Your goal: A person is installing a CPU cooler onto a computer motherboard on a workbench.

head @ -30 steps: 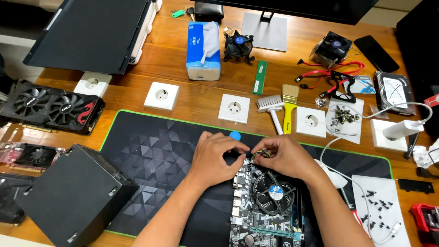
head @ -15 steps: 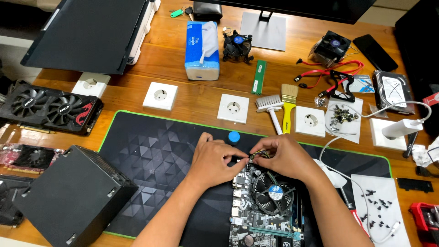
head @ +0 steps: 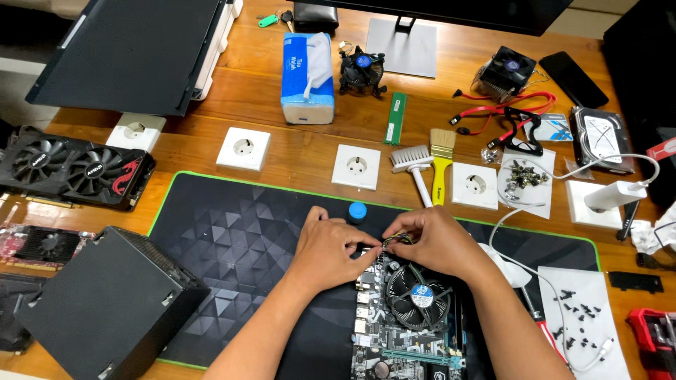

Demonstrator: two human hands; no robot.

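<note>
Head view shows me both forearms angled inward, my left hand (head: 329, 248) and right hand (head: 431, 241) pinching a small wire connector (head: 396, 240) between their fingertips, just above the motherboard (head: 394, 331) and its cooler fan (head: 418, 296).

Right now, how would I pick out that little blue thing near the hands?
Find the black desk mat with the green edge. Near its far edge, just beyond the left hand, stands a small blue cap. It is the only blue, round thing on the mat.
</note>
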